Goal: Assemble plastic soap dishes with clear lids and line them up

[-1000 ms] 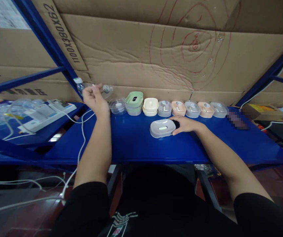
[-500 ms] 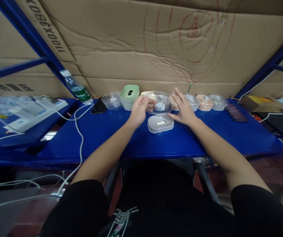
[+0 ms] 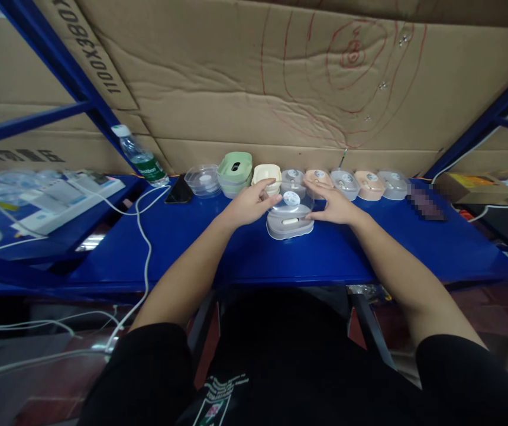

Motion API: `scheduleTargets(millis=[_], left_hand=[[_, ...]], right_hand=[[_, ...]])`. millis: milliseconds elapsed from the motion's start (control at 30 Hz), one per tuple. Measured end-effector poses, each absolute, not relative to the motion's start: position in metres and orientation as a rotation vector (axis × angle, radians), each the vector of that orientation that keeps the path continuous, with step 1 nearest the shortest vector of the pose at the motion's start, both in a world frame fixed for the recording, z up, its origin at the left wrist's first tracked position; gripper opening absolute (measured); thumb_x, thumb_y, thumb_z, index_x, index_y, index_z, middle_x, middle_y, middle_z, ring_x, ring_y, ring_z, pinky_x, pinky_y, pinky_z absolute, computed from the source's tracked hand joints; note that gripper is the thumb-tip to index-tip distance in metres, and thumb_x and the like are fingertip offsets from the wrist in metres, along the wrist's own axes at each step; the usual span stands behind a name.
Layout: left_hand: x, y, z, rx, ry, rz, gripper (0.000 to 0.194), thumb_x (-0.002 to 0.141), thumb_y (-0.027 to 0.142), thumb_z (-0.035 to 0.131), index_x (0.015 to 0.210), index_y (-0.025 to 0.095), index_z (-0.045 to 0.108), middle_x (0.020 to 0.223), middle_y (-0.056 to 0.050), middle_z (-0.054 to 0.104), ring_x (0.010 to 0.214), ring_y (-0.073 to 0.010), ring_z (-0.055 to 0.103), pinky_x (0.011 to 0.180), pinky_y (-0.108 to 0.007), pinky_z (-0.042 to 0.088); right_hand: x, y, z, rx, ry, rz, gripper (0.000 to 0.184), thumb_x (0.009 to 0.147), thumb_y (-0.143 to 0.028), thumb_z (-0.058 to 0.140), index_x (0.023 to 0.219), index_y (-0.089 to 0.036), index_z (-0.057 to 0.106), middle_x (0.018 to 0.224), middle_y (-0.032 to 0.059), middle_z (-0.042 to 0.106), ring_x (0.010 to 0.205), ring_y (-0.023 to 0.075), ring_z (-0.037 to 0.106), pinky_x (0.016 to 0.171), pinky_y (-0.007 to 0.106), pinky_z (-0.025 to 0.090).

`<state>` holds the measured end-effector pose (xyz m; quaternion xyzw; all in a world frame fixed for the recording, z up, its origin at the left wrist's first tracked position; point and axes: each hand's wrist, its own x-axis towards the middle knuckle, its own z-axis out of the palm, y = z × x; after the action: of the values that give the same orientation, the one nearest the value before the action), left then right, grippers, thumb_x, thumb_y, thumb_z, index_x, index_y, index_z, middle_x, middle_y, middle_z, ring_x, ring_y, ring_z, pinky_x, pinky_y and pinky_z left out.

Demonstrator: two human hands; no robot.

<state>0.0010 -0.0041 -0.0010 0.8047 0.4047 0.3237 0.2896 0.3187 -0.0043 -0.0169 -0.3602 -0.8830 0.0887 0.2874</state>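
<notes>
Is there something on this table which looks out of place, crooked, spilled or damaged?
One thing: the clear plastic lid between the left hand and right hand looks tilted over the gray container, not seated flush on it. I see no spill or damage.

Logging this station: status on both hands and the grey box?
Left hand and right hand flank clear lid. Grey box on table, lid at far side. Row of containers close behind.

glossy clear plastic lid [image 3: 301,202], smooth grey box [image 3: 282,231], seemingly plastic, creased matt cardboard panel [image 3: 218,77], shiny blue tabletop [image 3: 298,260]
</notes>
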Motion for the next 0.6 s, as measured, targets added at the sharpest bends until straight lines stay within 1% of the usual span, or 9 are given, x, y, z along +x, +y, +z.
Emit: scheduleTargets(millis=[100,167,267,367,500,600], left_hand=[[-0.003,-0.011,0.008,2.277,1.094,0.625,0.097,0.082,0.065,0.082,0.159,0.015,0.051,0.097,-0.008,0.079,0.085,-0.0252,0.074,0.076,-0.035,0.052],[-0.004,-0.014,0.013,2.332,1.114,0.476,0.103,0.074,0.065,0.088,0.157,0.015,0.052,0.1,-0.008,0.08,0.086,-0.0262,0.074,0.075,-0.035,0.051],[-0.006,-0.016,0.02,2.367,1.147,0.355,0.101,0.071,0.067,0.087,0.152,0.014,0.056,0.099,-0.007,0.079,0.087,-0.0269,0.074,0.075,-0.036,0.051],[-0.006,-0.018,0.023,2.389,1.176,0.27,0.097,0.069,0.07,0.086,0.145,0.015,0.06,0.101,-0.008,0.078,0.089,-0.0277,0.074,0.076,-0.036,0.05],[-0.002,-0.021,0.024,2.447,1.22,0.139,0.094,0.067,0.074,0.086,0.137,0.016,0.063,0.105,-0.01,0.079,0.091,-0.0293,0.074,0.074,-0.036,0.049],[0.002,-0.024,0.024,2.476,1.255,0.068,0.094,0.066,0.077,0.085,0.137,0.017,0.065,0.11,-0.012,0.079,0.097,-0.0316,0.074,0.077,-0.037,0.05]], right_hand=[[0.325,-0.004,-0.016,-0.983,-2.356,0.44,0.105,0.076,-0.046,0.095,0.169,-0.03,0.048,0.169,0.0104,0.054,0.157,0.0414,0.05,0.132,0.069,0.035],[0.327,-0.004,-0.015,-0.971,-2.366,0.531,0.102,0.075,-0.043,0.096,0.166,-0.03,0.051,0.167,0.0092,0.057,0.156,0.0405,0.051,0.133,0.067,0.034],[0.329,-0.004,-0.015,-0.952,-2.377,0.601,0.099,0.075,-0.041,0.095,0.165,-0.032,0.053,0.166,0.0069,0.058,0.157,0.0393,0.051,0.134,0.066,0.032],[0.331,-0.003,-0.017,-0.946,-2.393,0.628,0.1,0.077,-0.037,0.093,0.167,-0.033,0.05,0.167,0.0055,0.057,0.156,0.0374,0.052,0.134,0.065,0.033],[0.334,0.001,-0.025,-0.928,-2.438,0.721,0.103,0.077,-0.031,0.091,0.169,-0.031,0.046,0.167,0.0055,0.058,0.152,0.0354,0.057,0.132,0.061,0.039],[0.335,0.005,-0.031,-0.916,-2.46,0.79,0.105,0.076,-0.033,0.093,0.17,-0.031,0.046,0.166,0.0065,0.059,0.15,0.0351,0.06,0.129,0.058,0.044]])
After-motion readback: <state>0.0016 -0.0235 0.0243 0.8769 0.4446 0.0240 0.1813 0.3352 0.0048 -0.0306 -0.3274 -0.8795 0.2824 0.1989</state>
